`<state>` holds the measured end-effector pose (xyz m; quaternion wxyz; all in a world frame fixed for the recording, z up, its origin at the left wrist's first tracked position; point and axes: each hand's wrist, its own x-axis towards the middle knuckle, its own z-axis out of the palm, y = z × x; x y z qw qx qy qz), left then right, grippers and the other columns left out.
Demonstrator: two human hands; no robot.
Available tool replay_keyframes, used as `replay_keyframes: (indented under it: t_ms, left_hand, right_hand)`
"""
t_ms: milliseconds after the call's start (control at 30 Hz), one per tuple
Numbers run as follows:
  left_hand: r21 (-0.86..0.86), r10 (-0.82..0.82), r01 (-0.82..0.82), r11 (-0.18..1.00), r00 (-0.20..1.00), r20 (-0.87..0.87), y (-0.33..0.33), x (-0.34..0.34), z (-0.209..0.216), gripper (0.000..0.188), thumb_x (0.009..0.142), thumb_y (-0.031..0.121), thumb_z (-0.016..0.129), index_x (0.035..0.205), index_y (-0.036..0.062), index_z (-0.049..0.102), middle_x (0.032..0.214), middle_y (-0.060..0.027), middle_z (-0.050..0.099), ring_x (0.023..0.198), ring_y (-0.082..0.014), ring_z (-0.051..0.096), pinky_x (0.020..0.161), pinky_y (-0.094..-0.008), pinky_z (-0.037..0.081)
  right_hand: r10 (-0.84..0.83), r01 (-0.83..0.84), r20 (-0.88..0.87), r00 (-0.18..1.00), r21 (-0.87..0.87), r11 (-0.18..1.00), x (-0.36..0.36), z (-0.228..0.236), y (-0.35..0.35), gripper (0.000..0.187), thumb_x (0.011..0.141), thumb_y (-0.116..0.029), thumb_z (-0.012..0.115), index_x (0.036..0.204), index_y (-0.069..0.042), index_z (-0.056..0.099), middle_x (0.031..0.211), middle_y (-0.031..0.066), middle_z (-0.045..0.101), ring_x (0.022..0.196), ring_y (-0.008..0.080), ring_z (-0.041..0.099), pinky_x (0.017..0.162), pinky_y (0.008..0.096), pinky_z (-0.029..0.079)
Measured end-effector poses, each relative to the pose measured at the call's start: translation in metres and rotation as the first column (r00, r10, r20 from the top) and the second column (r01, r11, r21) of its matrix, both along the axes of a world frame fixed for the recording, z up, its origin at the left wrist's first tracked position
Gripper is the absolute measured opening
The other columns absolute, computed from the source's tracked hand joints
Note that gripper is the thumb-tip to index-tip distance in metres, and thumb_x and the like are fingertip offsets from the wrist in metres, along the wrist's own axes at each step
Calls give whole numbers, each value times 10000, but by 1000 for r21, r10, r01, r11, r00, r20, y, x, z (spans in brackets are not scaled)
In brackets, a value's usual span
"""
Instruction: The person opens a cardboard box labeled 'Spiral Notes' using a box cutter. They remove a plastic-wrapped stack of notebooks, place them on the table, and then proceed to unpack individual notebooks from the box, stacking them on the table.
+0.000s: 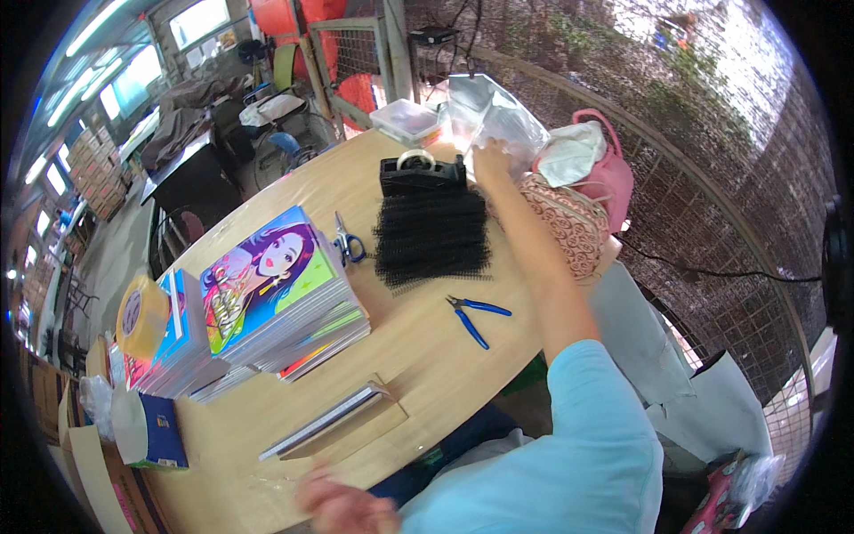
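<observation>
My right hand (pixel 492 162) reaches to the far side of the table, its fingers bent and closed at the near edge of a clear plastic bag (pixel 485 105). Smeared by motion, my left hand (pixel 347 505) is at the near table edge, and its fingers cannot be made out. Just beyond it a thin booklet-like piece (pixel 320 420) lies with a brown cardboard piece (pixel 391 409). Left of my right hand stands a black tape dispenser (pixel 422 175). Nearer lie a bundle of black spiral binding coils (pixel 431 236) and blue-handled cutters (pixel 476 319).
Stacks of colourful printed covers (pixel 276 285) stand left, with a tape roll (pixel 142 318) on one. Scissors (pixel 347 240) lie beside them. A clear plastic box (pixel 406 120) is at the back; a pink bag (pixel 609 182) and patterned pouch (pixel 565 218) sit right, beside a mesh fence (pixel 712 205).
</observation>
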<state>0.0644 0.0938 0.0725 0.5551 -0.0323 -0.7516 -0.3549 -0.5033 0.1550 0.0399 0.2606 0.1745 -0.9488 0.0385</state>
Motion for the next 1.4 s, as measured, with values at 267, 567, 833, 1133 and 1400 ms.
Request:
replay_keyframes:
  t_ms: [267,567,833,1133,1400]
  left_hand:
    - [54,-978,995,87,75,197,100,-102,118,182,771,186,702,919,83,673,1036,-95,582,930,-251,543,724,-353,430]
    - [159,-978,981,-113,-138,155,119,-111,94,160,811,233,678,920,118,656,1127,-96,546,1014,-244,500,875,-395,359]
    - [399,-866,839,371,158,473,78,-133,53,348,723,153,751,1051,73,664,1179,-128,503,1104,-269,492,953,-375,379]
    - [708,-836,446,548,261,482,41,-115,9,400,716,174,764,1061,16,639,1158,-131,509,1105,-227,491,934,-345,388]
    - [758,-865,423,496,316,390,54,-126,-7,446,723,202,769,1094,7,617,1175,-137,498,1102,-216,483,909,-337,393]
  right_hand:
    - [409,-536,-353,841,-451,714,133,61,45,232,737,-155,669,962,-99,670,922,124,610,928,289,570,777,381,479]
    - [92,-156,-132,987,-648,746,124,-59,260,806,606,-384,823,1221,-16,454,1164,193,511,1026,333,514,923,441,396]
    - [61,-57,-20,998,-722,689,192,-67,179,699,668,-289,773,1215,1,450,1093,180,542,1044,330,526,911,408,410]
    - [8,-26,-32,999,-615,788,117,-54,250,350,795,-230,658,1057,-10,585,978,174,615,972,333,560,802,422,477]
    - [28,17,640,768,-64,998,73,-28,218,391,752,-199,663,1102,-44,583,1066,248,586,1116,346,510,880,415,453]
